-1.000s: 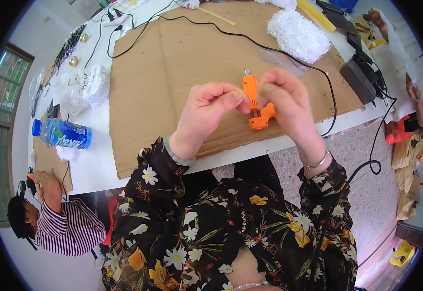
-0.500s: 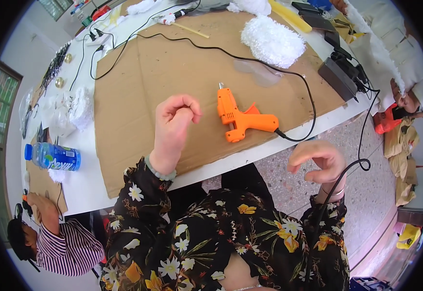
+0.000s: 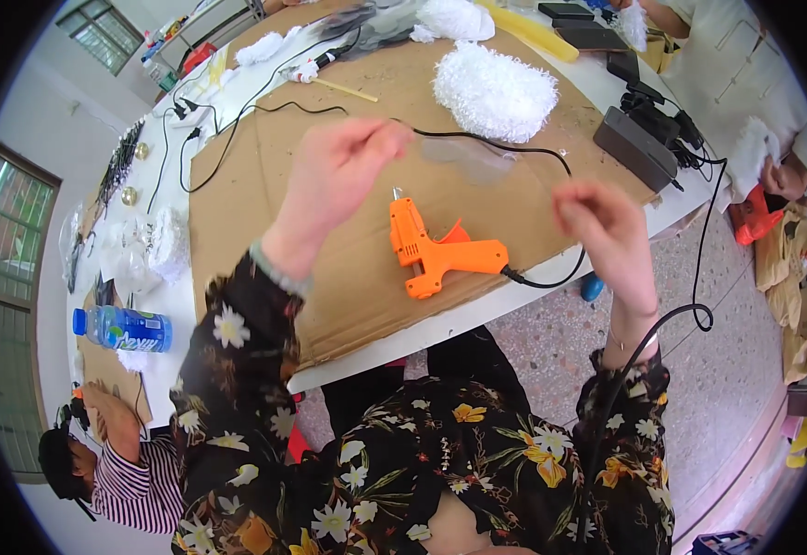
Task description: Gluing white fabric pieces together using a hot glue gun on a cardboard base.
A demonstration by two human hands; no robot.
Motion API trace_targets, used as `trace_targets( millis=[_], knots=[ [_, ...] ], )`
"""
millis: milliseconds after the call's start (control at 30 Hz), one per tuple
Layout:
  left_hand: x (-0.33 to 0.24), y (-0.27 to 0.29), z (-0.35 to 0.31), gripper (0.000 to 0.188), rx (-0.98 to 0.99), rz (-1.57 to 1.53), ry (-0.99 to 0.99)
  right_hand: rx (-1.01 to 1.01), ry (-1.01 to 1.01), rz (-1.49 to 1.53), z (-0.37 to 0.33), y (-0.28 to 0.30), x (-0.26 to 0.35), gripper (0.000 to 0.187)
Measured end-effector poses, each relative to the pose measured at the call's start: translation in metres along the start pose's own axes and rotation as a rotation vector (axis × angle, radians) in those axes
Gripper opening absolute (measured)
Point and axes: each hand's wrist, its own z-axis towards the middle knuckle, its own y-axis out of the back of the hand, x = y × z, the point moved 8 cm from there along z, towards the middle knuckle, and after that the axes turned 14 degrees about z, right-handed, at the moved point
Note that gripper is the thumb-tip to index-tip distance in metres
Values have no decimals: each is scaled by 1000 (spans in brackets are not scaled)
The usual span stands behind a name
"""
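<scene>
My left hand (image 3: 340,185) is raised over the cardboard, its fingers closed and slightly blurred. Whatever they may pinch is too small to make out. My right hand (image 3: 607,236) hangs in the air past the table's front edge, fingers curled in toward the thumb; nothing shows clearly between them. Between and below the hands, an orange glue gun (image 3: 436,250) lies on its side, touched by neither. Its metal nozzle points away from me, and its black cord (image 3: 551,280) leaves the handle on the right.
Brown cardboard (image 3: 264,203) covers much of the white table. A fluffy white bundle (image 3: 496,91) lies behind the glue gun. A black power adapter (image 3: 634,148) sits at the right, a bottle (image 3: 124,328) at the left. Another person (image 3: 130,472) works lower left; a cable (image 3: 648,338) crosses my right forearm.
Both my hands have moved up and away from me, the left one farther over the cardboard. My right fingers have drawn closer together. The view has shifted slightly; the glue gun still lies there.
</scene>
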Motion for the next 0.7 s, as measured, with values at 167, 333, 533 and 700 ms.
trace_targets(
  millis=[167,333,533,700],
  knots=[
    [-29,-18,85,24,-40,371,-254,-186,326,-626,82,11,29,23],
    [-22,-62,148,26,-100,512,-341,-275,448,-1071,148,30,0,32],
    [4,-86,167,32,29,744,-165,-183,162,-1028,170,35,-30,21],
    [11,-75,167,46,23,707,-200,-197,303,-715,159,29,-5,20]
  ],
)
